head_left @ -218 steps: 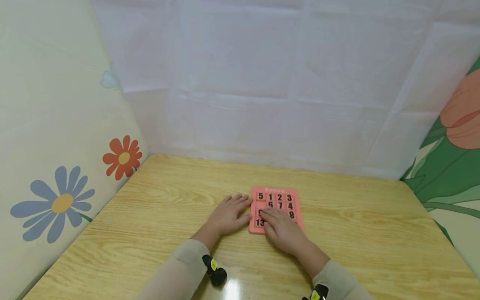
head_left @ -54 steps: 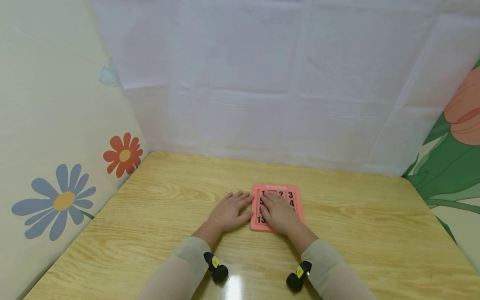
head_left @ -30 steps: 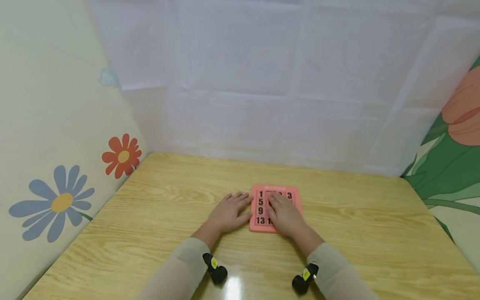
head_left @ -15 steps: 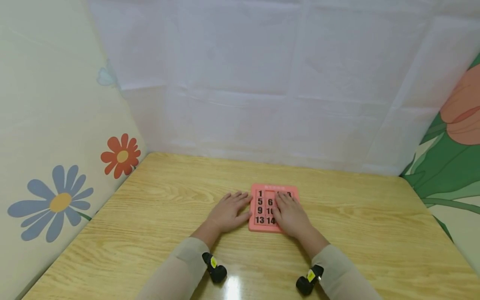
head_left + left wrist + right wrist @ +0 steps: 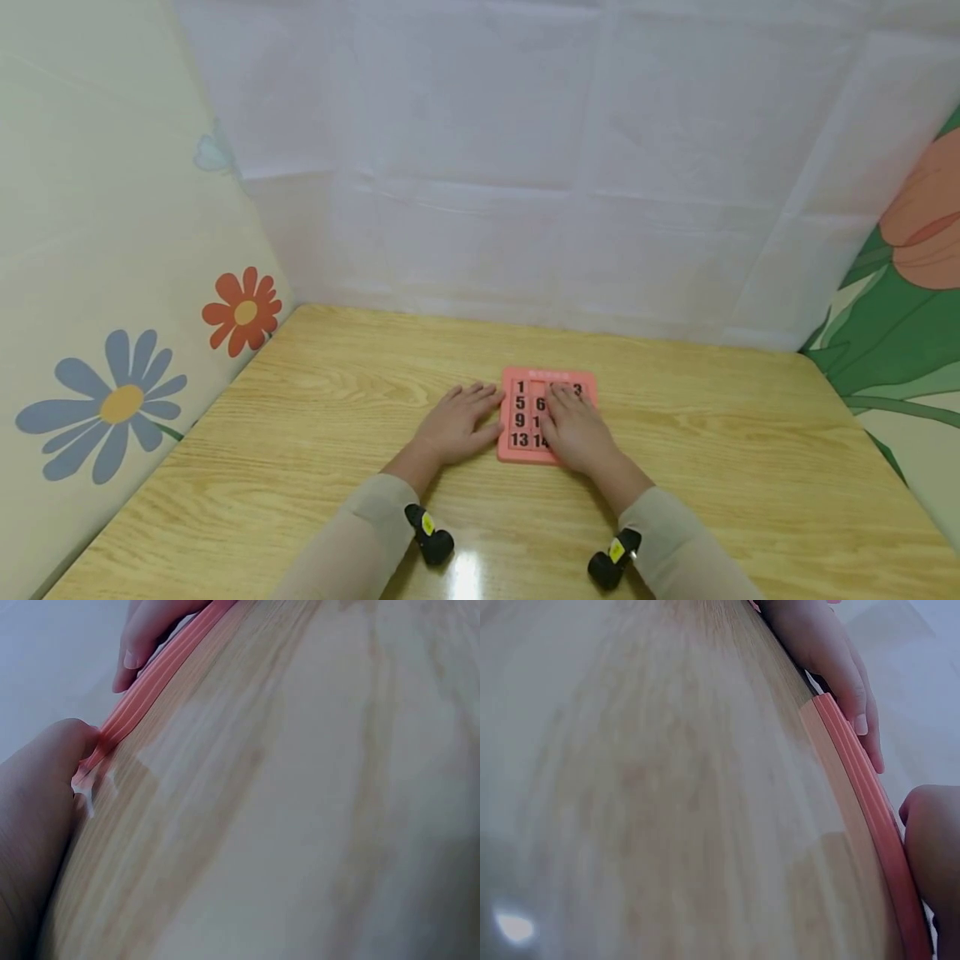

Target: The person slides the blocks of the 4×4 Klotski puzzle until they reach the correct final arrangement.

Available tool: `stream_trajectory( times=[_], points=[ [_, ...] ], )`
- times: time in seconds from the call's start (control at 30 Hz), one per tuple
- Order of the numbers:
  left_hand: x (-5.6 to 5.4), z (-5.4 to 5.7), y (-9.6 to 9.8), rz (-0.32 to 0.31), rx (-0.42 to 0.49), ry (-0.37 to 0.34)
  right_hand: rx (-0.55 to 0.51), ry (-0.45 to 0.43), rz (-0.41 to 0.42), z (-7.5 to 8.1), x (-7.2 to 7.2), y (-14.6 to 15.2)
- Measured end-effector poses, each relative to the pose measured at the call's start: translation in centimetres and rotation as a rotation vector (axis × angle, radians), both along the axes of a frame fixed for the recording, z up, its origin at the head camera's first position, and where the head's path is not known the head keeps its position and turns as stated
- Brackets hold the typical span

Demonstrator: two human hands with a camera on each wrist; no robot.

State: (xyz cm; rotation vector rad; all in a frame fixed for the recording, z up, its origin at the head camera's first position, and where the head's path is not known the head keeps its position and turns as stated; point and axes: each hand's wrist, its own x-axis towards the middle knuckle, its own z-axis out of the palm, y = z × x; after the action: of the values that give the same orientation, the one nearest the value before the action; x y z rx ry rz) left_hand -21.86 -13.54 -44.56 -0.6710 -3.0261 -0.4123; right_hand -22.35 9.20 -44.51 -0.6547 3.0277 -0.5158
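A pink number sliding puzzle [image 5: 525, 457] lies flat on the table. Its top row shows a 1 tile [image 5: 521, 387], then a gap, then a partly covered tile and a 3 tile [image 5: 577, 389]. Below the 1 come 5, 9 and 13. My left hand [image 5: 453, 427] rests beside the puzzle with fingers extended, fingertips and thumb at its left edge. My right hand [image 5: 579, 435] lies over the right half, fingertips on the tile right of the gap, hiding several tiles. From the side, the right wrist view shows the puzzle's pink edge [image 5: 874, 817] between both hands.
The wood-grain table [image 5: 337, 358] runs back to a white sheet [image 5: 480, 208]. Flower-printed panels stand on the left [image 5: 90, 233] and right [image 5: 918, 333]. A black wrist camera [image 5: 433, 540] sits on each sleeve.
Earlier, 5 held the top-left corner with the gap below it; now 1 is there, 5 below, the gap second on top. My right hand moved up, then right. My left hand stayed.
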Motion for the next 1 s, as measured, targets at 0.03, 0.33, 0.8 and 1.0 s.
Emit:
stream_trajectory(
  times=[0.03, 0.33, 0.8, 1.0],
  points=[
    [0.0, 0.0, 0.0, 0.0, -0.003, 0.0, 0.0, -0.003, 0.0, 0.1, 0.0, -0.1],
    [0.1, 0.1, 0.0, -0.003, -0.007, -0.003, 0.009, -0.022, 0.007, 0.1, 0.0, -1.0],
    [0.2, 0.1, 0.0, -0.011, 0.001, 0.018, 0.008, -0.036, 0.021, 0.2, -0.1, -1.7],
    [0.1, 0.1, 0.0, -0.011, 0.003, 0.016, 0.007, -0.029, 0.021, 0.0, -0.2, -1.8]
  ],
)
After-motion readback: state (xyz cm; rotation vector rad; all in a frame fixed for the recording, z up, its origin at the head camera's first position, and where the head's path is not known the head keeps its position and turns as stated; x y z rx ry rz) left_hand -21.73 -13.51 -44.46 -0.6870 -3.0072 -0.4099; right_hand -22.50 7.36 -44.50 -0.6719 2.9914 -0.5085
